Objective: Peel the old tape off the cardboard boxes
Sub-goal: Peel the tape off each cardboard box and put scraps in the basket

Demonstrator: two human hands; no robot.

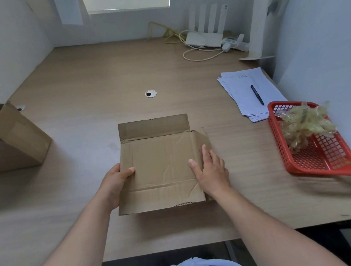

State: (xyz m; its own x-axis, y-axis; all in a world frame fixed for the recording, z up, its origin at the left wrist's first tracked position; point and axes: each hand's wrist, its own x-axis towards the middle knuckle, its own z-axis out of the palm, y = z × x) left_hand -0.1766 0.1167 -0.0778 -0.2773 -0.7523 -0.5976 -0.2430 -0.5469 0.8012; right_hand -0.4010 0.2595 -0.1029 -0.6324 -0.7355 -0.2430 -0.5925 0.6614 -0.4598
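A fold of pale blue cloth (200, 265) shows at the bottom centre, and both forearms reach up from it to the box (161, 161) lying low and flat at frame centre on the bench (87, 76). The left grip (116, 183) clasps the box's left edge, thumb on top and fingers tucked beneath. The right grip (210, 169) lies spread and straight-fingered on the right side, pressing and holding nothing.

I see no clear strip of tape on the upward face. A paler band on the far flap could be residue, but I cannot tell.

The cardboard is creased and already torn near the lower right corner. A hard pull there would likely rip the paper skin instead of lifting tape. With only one edge clasped, the box could also swivel or slide toward the near bench edge, which is close.

The basket (321, 172) at right centre holds a wad of tape (305, 125). It sits at the right bench edge, looks tilted and may overhang, so a careless toss or a brushing arm could tip it off.

Open room lies above and to the left of the box. A second box (16, 143) stands at the left edge, and papers (241, 83) with a pen (257, 94) are at upper right.
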